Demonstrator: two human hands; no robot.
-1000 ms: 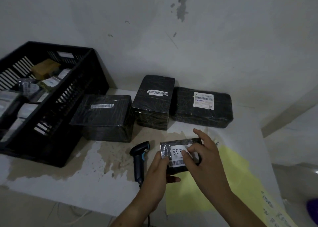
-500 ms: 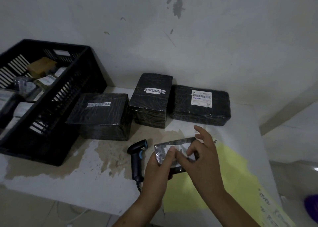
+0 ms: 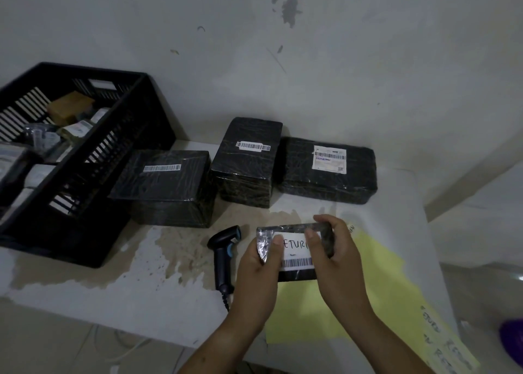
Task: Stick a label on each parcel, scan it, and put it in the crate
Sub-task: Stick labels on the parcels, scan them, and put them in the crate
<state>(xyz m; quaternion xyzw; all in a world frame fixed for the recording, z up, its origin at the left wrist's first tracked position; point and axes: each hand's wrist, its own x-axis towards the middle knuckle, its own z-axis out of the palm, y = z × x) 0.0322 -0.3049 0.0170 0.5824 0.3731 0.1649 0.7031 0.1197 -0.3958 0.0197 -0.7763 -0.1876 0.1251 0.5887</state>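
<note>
Your left hand (image 3: 254, 271) and right hand (image 3: 336, 257) each clasped one end of the small black film-wrapped parcel (image 3: 297, 275) | judged light, stiff, slippery | best gripped at the ends.

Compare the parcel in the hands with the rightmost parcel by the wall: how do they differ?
The held parcel is clearly smaller than the right parcel. The held parcel is gripped by the left hand and right hand; the right parcel lies flat on the table. The held parcel bears a handwritten label; the right parcel bears a printed label. Both are wrapped in dark plastic.
</note>
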